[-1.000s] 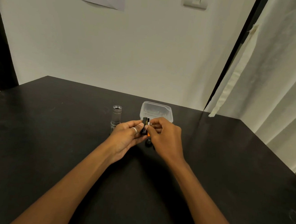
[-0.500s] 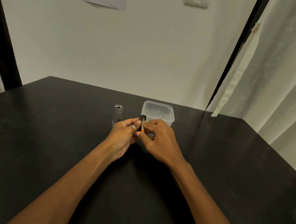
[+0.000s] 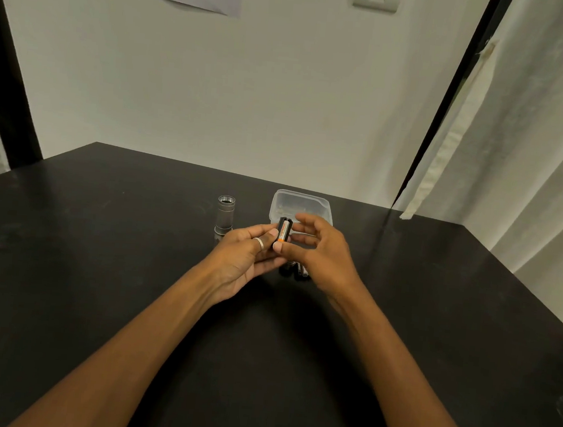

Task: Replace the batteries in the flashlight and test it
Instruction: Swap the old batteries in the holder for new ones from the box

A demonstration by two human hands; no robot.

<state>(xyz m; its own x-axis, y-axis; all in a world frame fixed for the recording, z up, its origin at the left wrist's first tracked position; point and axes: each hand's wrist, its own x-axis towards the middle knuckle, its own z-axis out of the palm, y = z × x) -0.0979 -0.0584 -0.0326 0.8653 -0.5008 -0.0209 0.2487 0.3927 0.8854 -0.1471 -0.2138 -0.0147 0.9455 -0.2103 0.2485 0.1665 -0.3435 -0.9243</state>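
A silver flashlight body (image 3: pixel 225 214) stands upright on the black table (image 3: pixel 96 264), its open end up. My left hand (image 3: pixel 244 261), with a ring on one finger, grips a black battery holder (image 3: pixel 282 232) that has an orange-and-white battery in it. My right hand (image 3: pixel 321 251) is just to the right of the holder, fingers spread and curled toward it, thumb touching its lower end. Loose batteries (image 3: pixel 297 269) lie on the table under my hands, partly hidden.
A clear plastic tub (image 3: pixel 301 203) sits just behind my hands. A white wall rises behind the table. A pale curtain (image 3: pixel 520 150) hangs along the table's right side, and a dark frame (image 3: pixel 7 83) stands at the left.
My right hand has let go of the battery and opened its fingers. The orange-and-white battery now sits in the holder, which the left hand has raised slightly.
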